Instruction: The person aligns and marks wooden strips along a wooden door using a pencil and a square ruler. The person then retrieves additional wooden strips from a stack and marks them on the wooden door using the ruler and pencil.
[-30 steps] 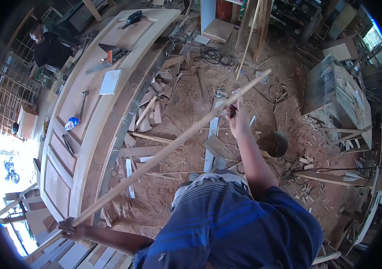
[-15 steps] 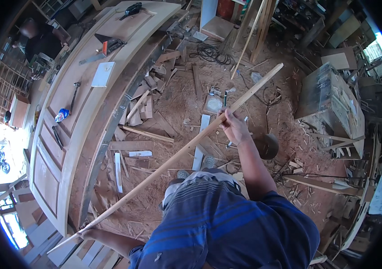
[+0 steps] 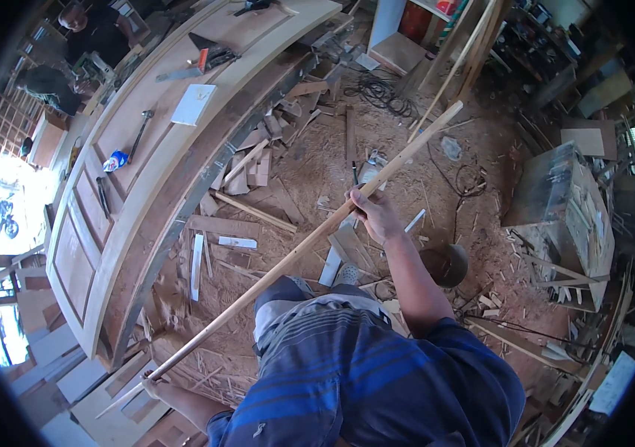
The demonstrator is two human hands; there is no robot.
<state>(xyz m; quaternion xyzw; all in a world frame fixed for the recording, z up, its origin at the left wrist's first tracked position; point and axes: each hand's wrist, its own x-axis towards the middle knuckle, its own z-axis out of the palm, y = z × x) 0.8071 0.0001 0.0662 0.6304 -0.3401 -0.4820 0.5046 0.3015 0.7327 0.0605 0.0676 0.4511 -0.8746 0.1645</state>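
A long pale wooden strip (image 3: 293, 258) crosses diagonally in front of my body. My right hand (image 3: 374, 215) is closed on it toward the upper end, and a thin dark pencil-like object (image 3: 354, 173) sticks up beside the fingers. My left hand (image 3: 155, 385) grips the strip near its lower end. To my left lies a large panelled wooden door (image 3: 77, 276) on a work surface, carrying a hammer (image 3: 138, 135), a blue packet (image 3: 115, 160), a white square board (image 3: 192, 104) and dark tools (image 3: 210, 56).
Two co-workers (image 3: 90, 37) (image 3: 51, 88) are beyond the door. Wood offcuts (image 3: 256, 167) and shavings cover the floor, with coiled cable (image 3: 381, 95) and a round container (image 3: 444, 264). A battered wooden box (image 3: 556, 208) stands right; upright boards (image 3: 474, 52) lean at the back.
My right hand has moved down and left along with the strip, its fingers now wrapped differently round it. The view has shifted, and a second co-worker shows more plainly at left.
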